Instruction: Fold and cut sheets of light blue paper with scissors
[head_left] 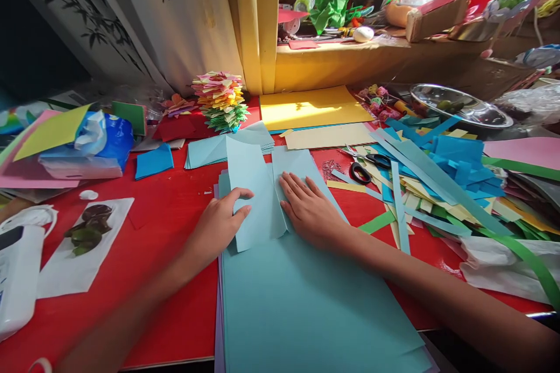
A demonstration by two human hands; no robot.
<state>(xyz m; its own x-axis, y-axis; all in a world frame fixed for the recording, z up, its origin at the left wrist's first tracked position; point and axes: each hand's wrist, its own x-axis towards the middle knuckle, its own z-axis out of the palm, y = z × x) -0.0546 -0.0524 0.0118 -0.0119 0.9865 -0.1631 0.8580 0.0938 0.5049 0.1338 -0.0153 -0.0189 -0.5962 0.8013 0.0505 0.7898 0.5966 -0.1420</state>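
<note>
A stack of light blue paper sheets point(306, 309) lies on the red table point(153, 280) in front of me. On top of it a smaller light blue sheet point(256, 198) is lifted at its left side. My left hand point(221, 224) pinches that sheet's left edge, thumb on top. My right hand point(308, 207) lies flat with fingers stretched out, pressing the paper down to the right of the lifted sheet.
Black-handled scissors point(370, 166) lie among blue, yellow and green paper strips point(437, 186) at right. A stack of folded paper flowers point(221, 99) and yellow card point(310, 108) sit at the back. A blue-and-white bag point(94, 145) and a white device point(17, 268) are at left. A metal bowl point(459, 105) stands at far right.
</note>
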